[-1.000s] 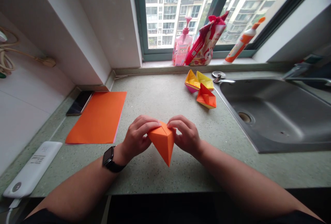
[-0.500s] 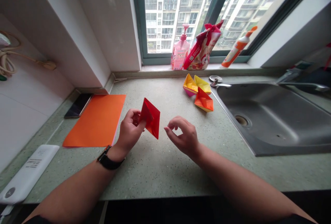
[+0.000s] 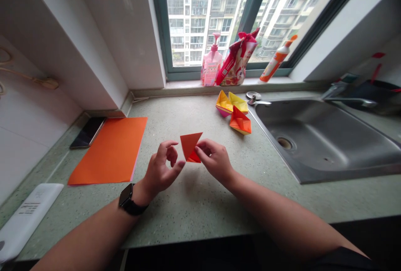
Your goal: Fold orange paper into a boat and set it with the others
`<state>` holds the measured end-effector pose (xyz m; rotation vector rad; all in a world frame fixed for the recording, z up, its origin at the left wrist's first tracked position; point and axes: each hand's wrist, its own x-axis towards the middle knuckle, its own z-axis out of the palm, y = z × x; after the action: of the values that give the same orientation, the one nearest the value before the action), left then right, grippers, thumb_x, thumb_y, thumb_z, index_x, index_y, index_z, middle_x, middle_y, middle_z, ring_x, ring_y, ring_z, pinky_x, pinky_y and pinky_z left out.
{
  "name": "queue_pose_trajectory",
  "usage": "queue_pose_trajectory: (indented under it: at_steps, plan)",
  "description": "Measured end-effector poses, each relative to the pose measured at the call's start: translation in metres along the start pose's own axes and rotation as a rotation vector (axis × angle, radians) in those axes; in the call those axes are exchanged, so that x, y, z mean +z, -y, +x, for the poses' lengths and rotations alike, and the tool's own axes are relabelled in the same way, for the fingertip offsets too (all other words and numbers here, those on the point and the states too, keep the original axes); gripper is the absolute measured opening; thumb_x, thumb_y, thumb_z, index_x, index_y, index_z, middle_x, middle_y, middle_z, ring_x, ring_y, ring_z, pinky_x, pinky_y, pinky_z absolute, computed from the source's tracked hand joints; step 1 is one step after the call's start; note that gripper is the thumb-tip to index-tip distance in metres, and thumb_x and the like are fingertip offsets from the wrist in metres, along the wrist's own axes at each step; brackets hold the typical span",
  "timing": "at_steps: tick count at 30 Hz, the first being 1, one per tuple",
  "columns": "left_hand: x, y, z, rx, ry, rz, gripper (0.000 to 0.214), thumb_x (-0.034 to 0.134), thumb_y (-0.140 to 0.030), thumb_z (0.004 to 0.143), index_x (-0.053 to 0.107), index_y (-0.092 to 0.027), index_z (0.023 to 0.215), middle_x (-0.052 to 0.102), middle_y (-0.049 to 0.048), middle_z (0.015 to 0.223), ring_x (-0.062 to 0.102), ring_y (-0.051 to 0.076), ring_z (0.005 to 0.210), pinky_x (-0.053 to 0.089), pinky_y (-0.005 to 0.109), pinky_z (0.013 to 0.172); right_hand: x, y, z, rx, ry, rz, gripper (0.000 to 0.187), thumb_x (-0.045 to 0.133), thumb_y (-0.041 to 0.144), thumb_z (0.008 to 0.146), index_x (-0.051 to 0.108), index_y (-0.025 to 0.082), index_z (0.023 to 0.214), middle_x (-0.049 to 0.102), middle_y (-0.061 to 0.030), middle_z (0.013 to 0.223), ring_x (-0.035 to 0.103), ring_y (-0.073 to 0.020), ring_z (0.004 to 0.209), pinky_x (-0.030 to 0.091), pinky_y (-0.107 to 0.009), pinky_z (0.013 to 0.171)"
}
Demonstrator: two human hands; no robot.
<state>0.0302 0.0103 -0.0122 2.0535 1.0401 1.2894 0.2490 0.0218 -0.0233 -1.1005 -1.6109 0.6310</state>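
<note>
A folded red-orange paper piece (image 3: 189,145) is held above the counter by my right hand (image 3: 215,158), pinched at its right edge between thumb and fingers. Just left of the paper, my left hand (image 3: 164,164) is apart from it, thumb and fingers spread with a gap between them. A dark watch (image 3: 127,196) sits on my left wrist. Farther back on the counter stand folded paper boats: a red-orange one (image 3: 240,120), a yellow one (image 3: 239,102) and a yellow-and-pink one (image 3: 223,103), close together.
Orange paper sheets (image 3: 109,152) lie at left with a phone (image 3: 87,132) beside them. A white power bank (image 3: 29,219) rests nearer me. The steel sink (image 3: 351,137) is at right. A pump bottle (image 3: 211,64), a red bag (image 3: 236,62) and an orange-white bottle (image 3: 277,60) stand on the sill.
The folded paper has passed from my left hand to my right and shows a different face. My left hand has let go and opened. The view has shifted slightly.
</note>
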Motion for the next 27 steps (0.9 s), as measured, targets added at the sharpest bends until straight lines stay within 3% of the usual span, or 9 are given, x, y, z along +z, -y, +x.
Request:
queue_pose_trajectory:
  at_steps: [3, 7, 11, 15, 19, 23, 27]
  plan:
    - [-0.003, 0.009, 0.002, -0.098, -0.024, -0.042, 0.031, 0.055, -0.045, 0.109, 0.057, -0.022, 0.129, 0.063, -0.0015, 0.086, 0.062, 0.015, 0.071, 0.055, 0.03, 0.071, -0.012, -0.007, 0.009, 0.118, -0.083, 0.119, 0.024, 0.073, 0.044, 0.099, 0.075, 0.023, 0.087, 0.073, -0.0002, 0.072, 0.064, -0.0151, 0.061, 0.049, -0.027, 0.056]
    - [-0.004, 0.024, 0.009, -0.24, -0.041, -0.017, 0.033, 0.058, -0.048, 0.105, 0.063, -0.021, 0.123, 0.066, 0.0008, 0.089, 0.064, 0.017, 0.072, 0.056, 0.03, 0.068, -0.035, -0.015, 0.029, 0.153, -0.211, 0.303, 0.036, 0.081, 0.057, 0.092, 0.075, 0.022, 0.087, 0.073, -0.0006, 0.075, 0.065, -0.0147, 0.065, 0.052, -0.027, 0.059]
    - [0.001, 0.03, 0.017, -0.276, -0.038, 0.056, 0.032, 0.061, -0.048, 0.101, 0.068, -0.02, 0.115, 0.068, 0.0029, 0.091, 0.065, 0.017, 0.073, 0.054, 0.028, 0.066, -0.061, -0.025, 0.052, 0.088, -0.358, 0.477, 0.042, 0.087, 0.061, 0.086, 0.072, 0.022, 0.086, 0.07, 0.002, 0.073, 0.052, -0.009, 0.053, 0.043, -0.024, 0.05]
    - [0.014, 0.021, 0.03, -0.256, 0.083, 0.119, 0.03, 0.063, -0.047, 0.098, 0.072, -0.02, 0.106, 0.073, 0.0051, 0.093, 0.067, 0.019, 0.075, 0.055, 0.029, 0.067, -0.091, -0.041, 0.07, 0.086, -0.579, 0.502, 0.05, 0.089, 0.068, 0.078, 0.066, 0.023, 0.081, 0.059, 0.0068, 0.061, 0.045, -0.0084, 0.048, 0.035, -0.023, 0.044]
    - [0.041, 0.005, 0.056, -0.22, 0.268, 0.149, 0.025, 0.067, -0.044, 0.095, 0.075, -0.021, 0.102, 0.079, 0.0069, 0.099, 0.071, 0.021, 0.078, 0.058, 0.032, 0.073, -0.123, -0.058, 0.083, 0.063, -0.795, 0.523, 0.052, 0.092, 0.066, 0.074, 0.061, 0.024, 0.079, 0.057, 0.0078, 0.061, 0.044, -0.0084, 0.048, 0.034, -0.023, 0.044]
    - [0.085, -0.003, 0.093, -0.218, 0.309, 0.162, 0.02, 0.072, -0.035, 0.095, 0.078, -0.022, 0.108, 0.08, 0.0069, 0.109, 0.073, 0.021, 0.088, 0.06, 0.033, 0.087, -0.142, -0.07, 0.088, 0.061, -0.917, 0.534, 0.046, 0.09, 0.057, 0.079, 0.056, 0.024, 0.076, 0.054, 0.0088, 0.059, 0.039, -0.0078, 0.047, 0.03, -0.022, 0.043]
    - [0.138, 0.002, 0.134, -0.342, 0.321, 0.166, 0.022, 0.071, -0.032, 0.101, 0.079, -0.018, 0.116, 0.079, 0.0114, 0.113, 0.074, 0.026, 0.102, 0.058, 0.037, 0.1, -0.147, -0.08, 0.09, 0.147, -0.968, 0.525, 0.039, 0.085, 0.049, 0.083, 0.055, 0.025, 0.077, 0.054, 0.0089, 0.06, 0.04, -0.0084, 0.048, 0.03, -0.022, 0.043]
